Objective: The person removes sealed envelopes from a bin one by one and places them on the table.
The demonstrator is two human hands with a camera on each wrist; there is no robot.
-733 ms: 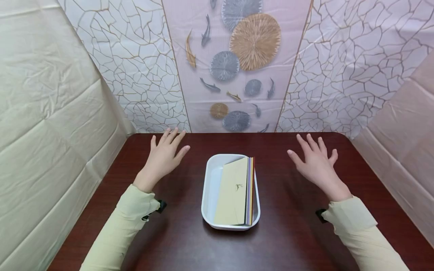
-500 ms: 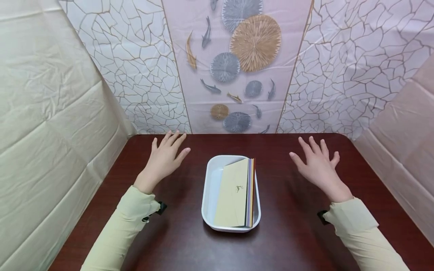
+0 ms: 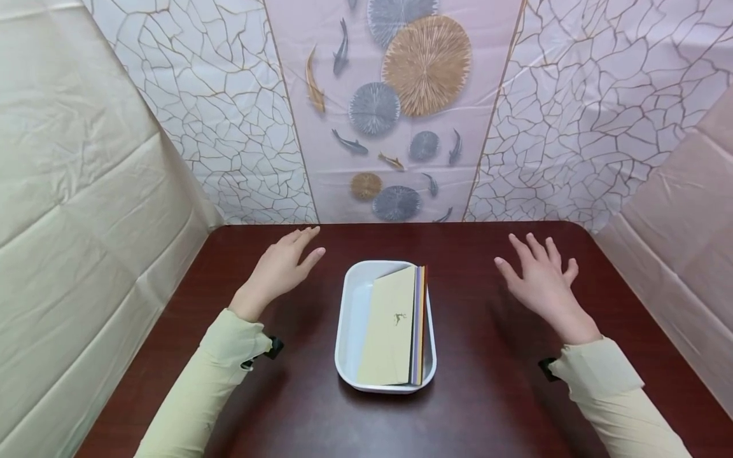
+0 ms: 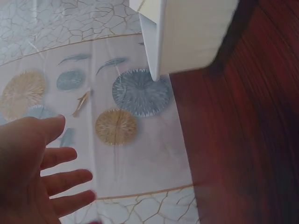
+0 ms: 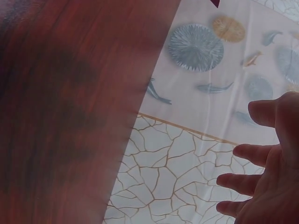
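Observation:
A white tray [image 3: 355,318] stands mid-table, and its outer wall [image 4: 196,37] shows at the top of the left wrist view. Inside leans a stack of envelopes: a cream one [image 3: 389,331] with a small gold emblem lies in front, with purple, yellow, dark and reddish edges behind it along the right side. Left of the tray, my left hand [image 3: 276,270] hovers above the table, fingers extended and holding nothing. On the opposite side my right hand [image 3: 541,280] is held with fingers spread, likewise touching nothing. Both hands are apart from the tray.
The dark red wooden table [image 3: 469,407] extends back to a patterned curtain [image 3: 401,159] with fish and round leaf prints. Cream fabric [image 3: 86,222] hangs along the left, and a pinkish fabric [image 3: 681,222] along the right.
My left hand has turned, its fingers now closer together and pointing more to the right. The right hand has shifted slightly rightward. The tray and envelopes look undisturbed; the view moved a little.

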